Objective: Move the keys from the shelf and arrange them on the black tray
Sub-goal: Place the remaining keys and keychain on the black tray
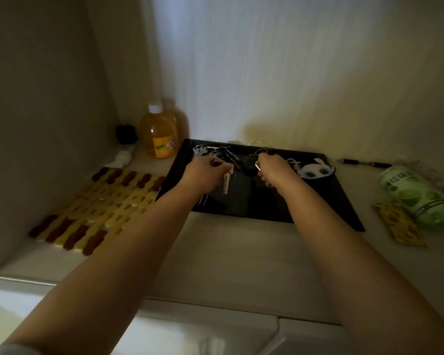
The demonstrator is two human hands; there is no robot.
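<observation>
A black tray (262, 208) lies on the pale shelf against the back wall. My left hand (205, 170) is over the tray's left part, fingers pinched on the head of a silver key (226, 184) that points toward me. A bunch of keys (215, 152) lies at the tray's back left. My right hand (273, 167) hovers over the tray's middle, fingers closed on a small key beside a round black fob (249, 163). A white cat-face keychain (315, 171) rests on the tray's back right.
An orange-drink bottle (159, 134) stands left of the tray, by a black cube (126, 134) and a white tube (121, 158). A yellow-and-brown woven mat (100, 208) lies at left. A green roll (418, 193), yellow card (397, 224) and pen (367, 163) lie at right.
</observation>
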